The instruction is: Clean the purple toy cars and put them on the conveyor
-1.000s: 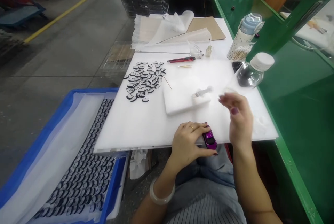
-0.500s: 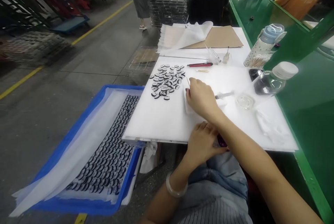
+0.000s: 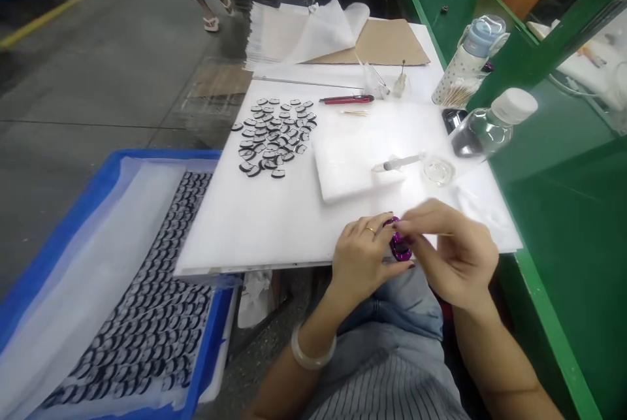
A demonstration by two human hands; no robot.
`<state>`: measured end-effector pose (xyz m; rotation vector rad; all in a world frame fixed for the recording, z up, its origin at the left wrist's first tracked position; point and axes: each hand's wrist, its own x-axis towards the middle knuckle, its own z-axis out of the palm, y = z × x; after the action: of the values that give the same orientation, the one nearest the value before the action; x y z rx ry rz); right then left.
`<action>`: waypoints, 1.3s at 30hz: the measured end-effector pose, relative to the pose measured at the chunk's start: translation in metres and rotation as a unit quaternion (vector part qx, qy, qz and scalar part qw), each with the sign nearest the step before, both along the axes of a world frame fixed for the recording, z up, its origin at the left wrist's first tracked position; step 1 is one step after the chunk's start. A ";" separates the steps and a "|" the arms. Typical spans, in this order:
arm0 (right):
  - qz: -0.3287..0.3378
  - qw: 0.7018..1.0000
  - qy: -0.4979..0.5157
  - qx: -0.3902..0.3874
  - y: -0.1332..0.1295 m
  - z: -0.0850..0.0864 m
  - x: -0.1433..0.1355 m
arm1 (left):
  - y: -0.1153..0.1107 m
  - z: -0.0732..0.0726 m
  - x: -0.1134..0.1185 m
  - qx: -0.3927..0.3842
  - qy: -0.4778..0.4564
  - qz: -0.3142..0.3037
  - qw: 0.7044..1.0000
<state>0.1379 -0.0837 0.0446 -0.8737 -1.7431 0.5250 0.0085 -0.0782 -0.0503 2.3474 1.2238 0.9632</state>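
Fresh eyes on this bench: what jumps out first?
The shiny purple toy car, in the left hand at the near edge of the white table, with the right hand's fingers up against it. Next, the scattered black-and-white pieces on the table's left side, and the blue tray lower left, holding rows of similar-looking pieces.

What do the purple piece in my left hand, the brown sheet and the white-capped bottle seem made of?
Purple piece: glossy, painted metal or plastic; highlights fit either. Brown sheet: matt, probably cardboard, being dull tan. Bottle: smooth, clear plastic or glass, as it's see-through.
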 end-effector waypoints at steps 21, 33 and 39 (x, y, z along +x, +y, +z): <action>-0.287 0.956 0.020 0.063 -0.048 -0.085 0.030 | 0.001 0.009 0.001 0.034 0.020 0.023 0.999; -0.229 0.940 0.230 0.107 -0.031 -0.040 0.021 | 0.001 0.009 0.000 0.033 0.022 0.018 0.999; -0.230 0.958 0.145 -0.089 -0.033 -0.044 0.027 | 0.000 0.008 0.001 0.024 0.016 0.019 0.999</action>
<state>0.1648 -0.1171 0.0001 -1.2217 -1.1866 0.4725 0.0092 -0.0778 -0.0427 2.3927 1.2754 0.9807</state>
